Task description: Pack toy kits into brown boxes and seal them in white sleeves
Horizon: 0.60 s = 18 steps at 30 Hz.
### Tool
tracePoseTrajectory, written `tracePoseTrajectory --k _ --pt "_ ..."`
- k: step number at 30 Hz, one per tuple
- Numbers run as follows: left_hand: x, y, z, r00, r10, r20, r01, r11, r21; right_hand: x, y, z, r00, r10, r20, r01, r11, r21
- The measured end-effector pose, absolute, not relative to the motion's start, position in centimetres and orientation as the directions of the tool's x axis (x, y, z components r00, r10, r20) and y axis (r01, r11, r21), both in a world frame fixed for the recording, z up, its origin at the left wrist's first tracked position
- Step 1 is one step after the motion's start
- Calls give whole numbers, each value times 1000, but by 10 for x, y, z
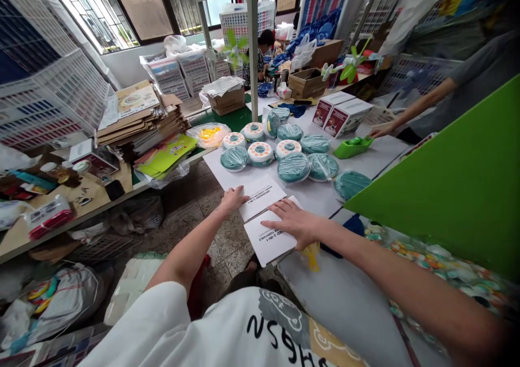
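The left grip (233, 199) and right grip (294, 223) lie spread, pinching nothing, on two printed sheets (270, 241) at the counter's (312, 202) near edge (pressed flat, apparently to keep them square), wrapped teal discs (294, 168) beyond.

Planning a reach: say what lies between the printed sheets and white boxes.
In the head view, plastic-wrapped round teal discs lie between the printed sheets and the white boxes.

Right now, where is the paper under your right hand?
In the head view, the white printed sheet lies under the right hand, beside the sheet by the left hand.
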State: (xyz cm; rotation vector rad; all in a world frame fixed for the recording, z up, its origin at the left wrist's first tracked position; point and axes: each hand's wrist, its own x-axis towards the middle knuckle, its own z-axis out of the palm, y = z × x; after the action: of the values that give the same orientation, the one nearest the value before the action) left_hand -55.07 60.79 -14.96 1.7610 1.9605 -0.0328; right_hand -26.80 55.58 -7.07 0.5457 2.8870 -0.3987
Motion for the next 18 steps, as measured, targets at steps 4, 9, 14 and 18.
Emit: tracePoseTrajectory --k 4,9,14,18 --pt "-561 618 -154 -22 923 -385 912 176 370 -243 563 -104 -832 537 -142 554 820 -144" --pt "-577 635 -162 120 900 -419 820 148 553 -218 507 -173 -262 956 131 780 290 -555" --pt "-578 637 -165 256 812 -524 472 368 801 -240 467 -214 73 910 -407 57 -412 -910" --pt "-579 645 -156 173 782 -599 461 473 751 -275 479 -218 34 910 -412 -60 -410 -910"
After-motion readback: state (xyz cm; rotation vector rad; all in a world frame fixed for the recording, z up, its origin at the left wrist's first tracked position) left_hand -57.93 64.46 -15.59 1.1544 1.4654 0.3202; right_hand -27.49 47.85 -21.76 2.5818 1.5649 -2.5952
